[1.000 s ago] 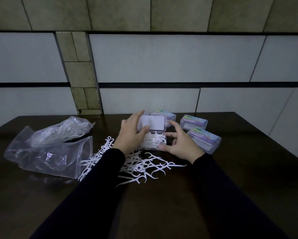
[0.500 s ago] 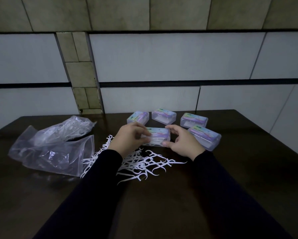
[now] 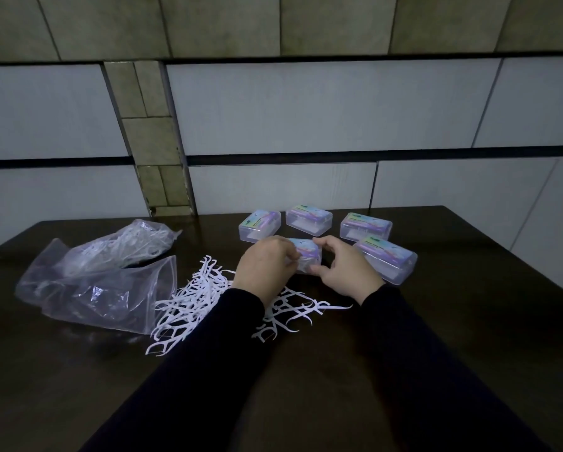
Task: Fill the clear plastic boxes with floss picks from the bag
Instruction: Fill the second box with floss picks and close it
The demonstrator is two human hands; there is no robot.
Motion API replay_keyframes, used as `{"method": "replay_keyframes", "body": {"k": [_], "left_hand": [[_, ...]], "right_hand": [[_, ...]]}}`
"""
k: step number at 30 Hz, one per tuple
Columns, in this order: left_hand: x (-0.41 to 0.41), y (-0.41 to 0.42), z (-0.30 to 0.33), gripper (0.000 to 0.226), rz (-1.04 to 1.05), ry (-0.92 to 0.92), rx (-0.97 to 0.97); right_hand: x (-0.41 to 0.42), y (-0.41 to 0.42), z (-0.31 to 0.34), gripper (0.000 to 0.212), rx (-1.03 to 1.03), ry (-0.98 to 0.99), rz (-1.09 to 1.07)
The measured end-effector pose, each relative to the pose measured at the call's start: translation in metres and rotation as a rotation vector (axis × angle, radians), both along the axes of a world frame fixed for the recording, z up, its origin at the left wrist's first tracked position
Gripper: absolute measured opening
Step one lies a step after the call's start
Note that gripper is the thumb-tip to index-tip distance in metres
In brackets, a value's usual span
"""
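Nearest, two dark sleeves (image 3: 208,370) reach forward over the dark wooden table (image 3: 453,337), crossing a loose scatter of white floss picks (image 3: 192,298) that lies just beneath the wrists. Beyond the picks, the left hand (image 3: 265,267) and the right hand (image 3: 347,270) close in from either side on one clear plastic box (image 3: 306,254) with its lid down and a purple label on top; the fingers of both hands curl round its ends, so the box sits directly between them. To the left, well apart from the hands, lies an open clear bag (image 3: 97,288), and behind it a second bag (image 3: 127,246) with floss picks inside. Farther back, four more closed boxes (image 3: 309,216) stand near the tiled wall (image 3: 306,109), the rightmost just beside the right hand.
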State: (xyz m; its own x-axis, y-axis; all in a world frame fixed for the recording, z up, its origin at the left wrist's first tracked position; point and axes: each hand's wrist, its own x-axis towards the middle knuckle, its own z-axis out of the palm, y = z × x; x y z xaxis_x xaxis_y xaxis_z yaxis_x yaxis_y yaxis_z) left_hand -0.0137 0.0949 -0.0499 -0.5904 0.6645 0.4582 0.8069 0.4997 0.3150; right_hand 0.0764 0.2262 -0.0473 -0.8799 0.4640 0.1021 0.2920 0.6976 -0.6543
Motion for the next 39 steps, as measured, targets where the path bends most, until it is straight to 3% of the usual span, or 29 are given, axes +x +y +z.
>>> {"method": "replay_keyframes", "body": {"k": [5, 11, 13, 17, 22, 31, 36, 39], "left_hand": [[0.007, 0.002, 0.001, 0.022, 0.041, 0.062, -0.03], [0.031, 0.029, 0.01, 0.023, 0.011, 0.094, 0.067], [0.043, 0.046, 0.011, 0.024, -0.029, 0.065, 0.039], [0.055, 0.071, 0.008, 0.039, -0.07, 0.054, -0.048], [0.058, 0.087, 0.005, 0.045, -0.148, 0.04, -0.218], [0.046, 0.055, 0.011, 0.028, -0.218, 0.043, -0.142], [0.04, 0.04, 0.01, 0.036, -0.224, -0.039, -0.268], [0.039, 0.034, 0.009, 0.038, -0.219, -0.028, -0.256]], "right_hand": [[0.001, -0.001, 0.007, 0.067, 0.087, -0.006, -0.026], [0.025, 0.018, 0.03, 0.046, 0.256, 0.211, -0.177], [0.037, 0.03, 0.031, 0.055, 0.304, 0.142, -0.284], [0.053, 0.047, 0.025, 0.078, 0.132, -0.136, -0.377], [0.056, 0.06, 0.016, 0.08, 0.071, -0.229, -0.427], [0.06, 0.066, 0.016, 0.07, 0.025, -0.269, -0.125], [0.063, 0.067, 0.011, 0.066, -0.078, -0.203, 0.0], [0.067, 0.065, 0.008, 0.077, -0.08, -0.163, 0.038]]}}
